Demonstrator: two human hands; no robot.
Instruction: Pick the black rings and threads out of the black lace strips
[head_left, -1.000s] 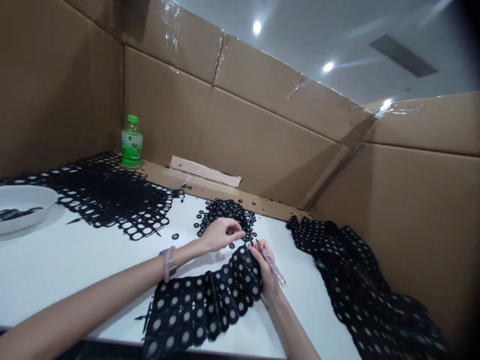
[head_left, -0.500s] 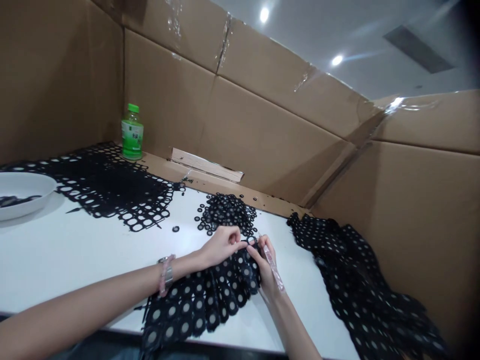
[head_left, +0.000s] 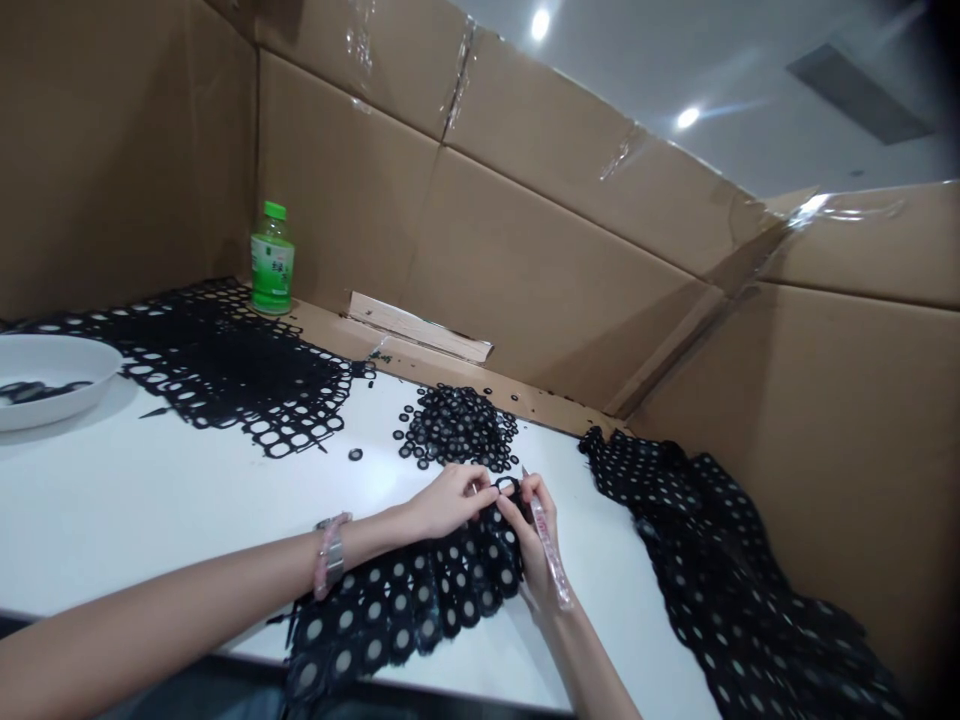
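Observation:
A black rubber sheet [head_left: 405, 600] with rows of round pale-centred rings lies bunched at the table's front edge. My left hand [head_left: 454, 500] pinches its upper right end, where an open ring loop [head_left: 507, 486] stands up between the two hands. Gripping the same end from the right, my right hand [head_left: 536, 540] also holds a slim pink craft knife [head_left: 550, 548] whose pointed tip sticks up past the fingers. Just behind the hands is a pile of loose black rings [head_left: 461, 425]; a single ring [head_left: 355, 454] lies left of it.
Black lattice waste sheet [head_left: 240, 360] spreads at the back left, beside a white bowl [head_left: 67, 405] with dark pieces inside. A green bottle [head_left: 272, 262] stands behind it. More dotted black sheet [head_left: 720, 570] drapes along the right. Cardboard walls [head_left: 562, 270] enclose the white table [head_left: 187, 500].
My left hand has come down onto the sheet's end and now pinches it beside the right thumb. An open loop now shows there. The view has tilted slightly.

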